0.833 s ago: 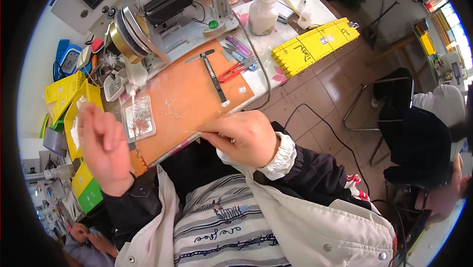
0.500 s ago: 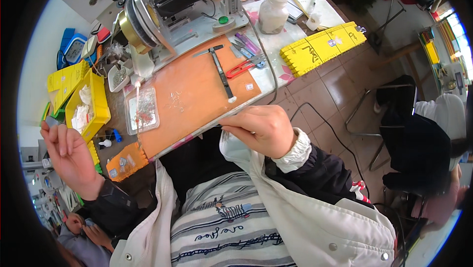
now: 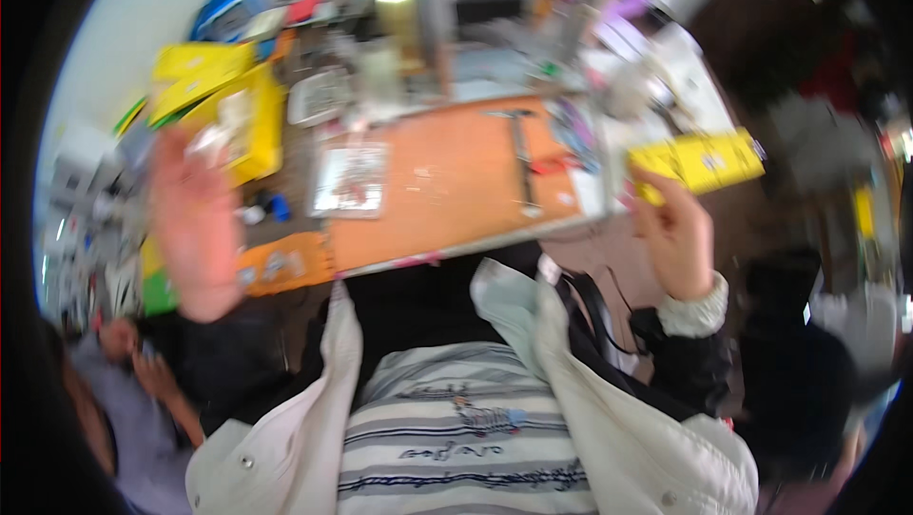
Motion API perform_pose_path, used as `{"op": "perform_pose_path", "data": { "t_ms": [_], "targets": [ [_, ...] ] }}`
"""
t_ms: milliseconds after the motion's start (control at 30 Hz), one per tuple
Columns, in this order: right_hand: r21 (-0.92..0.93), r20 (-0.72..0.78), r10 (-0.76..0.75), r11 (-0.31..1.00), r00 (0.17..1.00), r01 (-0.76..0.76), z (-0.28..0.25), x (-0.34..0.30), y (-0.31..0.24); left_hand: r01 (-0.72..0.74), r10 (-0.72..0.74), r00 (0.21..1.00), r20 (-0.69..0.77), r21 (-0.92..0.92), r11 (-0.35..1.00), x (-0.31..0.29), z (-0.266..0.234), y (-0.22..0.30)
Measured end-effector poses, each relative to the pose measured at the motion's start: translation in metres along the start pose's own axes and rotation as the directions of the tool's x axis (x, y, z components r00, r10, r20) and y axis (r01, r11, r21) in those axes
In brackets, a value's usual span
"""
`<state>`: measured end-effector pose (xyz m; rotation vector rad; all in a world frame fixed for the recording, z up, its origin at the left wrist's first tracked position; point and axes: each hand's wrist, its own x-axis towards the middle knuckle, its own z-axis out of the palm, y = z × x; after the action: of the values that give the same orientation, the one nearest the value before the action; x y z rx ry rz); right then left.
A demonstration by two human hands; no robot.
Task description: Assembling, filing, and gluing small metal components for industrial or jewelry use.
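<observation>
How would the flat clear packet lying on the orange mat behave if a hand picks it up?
The clear packet looks thin and flat, so it is probably light and floppy. Its glossy film may be slippery on the orange mat. The picture is blurred, so its contents stay unclear.

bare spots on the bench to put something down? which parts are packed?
Most bare: the middle of the orange mat, between the clear packet on its left and the long dark tool on its right. Crowded: the yellow boxes at the left, the blurred equipment along the back edge, and the right end by the yellow pack near the right hand.
</observation>
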<state>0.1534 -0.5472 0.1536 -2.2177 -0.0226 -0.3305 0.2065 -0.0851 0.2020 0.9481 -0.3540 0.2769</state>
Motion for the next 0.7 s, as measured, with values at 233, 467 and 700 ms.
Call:
{"op": "perform_pose_path", "data": {
  "t_ms": [233, 467, 700],
  "targets": [
    [0.419, 0.267, -0.43, 0.858, 0.862, 0.298, 0.059, 0.039, -0.129, 0.07, -0.092, 0.99, 0.108, 0.191, 0.979, -0.032, 0.103, -0.06],
    [0.638, 0.378, -0.29, 0.77, 0.879, -0.02, 0.091, 0.044, -0.144, 0.14, -0.165, 0.966, 0.196, 0.135, 0.981, -0.021, 0.082, -0.069],
    [0.711, 0.24, -0.037, 0.687, 0.97, -0.15, 0.096, 0.062, -0.116, 0.136, -0.157, 0.973, 0.167, 0.135, 0.982, -0.004, 0.072, -0.073]
  ]
}}
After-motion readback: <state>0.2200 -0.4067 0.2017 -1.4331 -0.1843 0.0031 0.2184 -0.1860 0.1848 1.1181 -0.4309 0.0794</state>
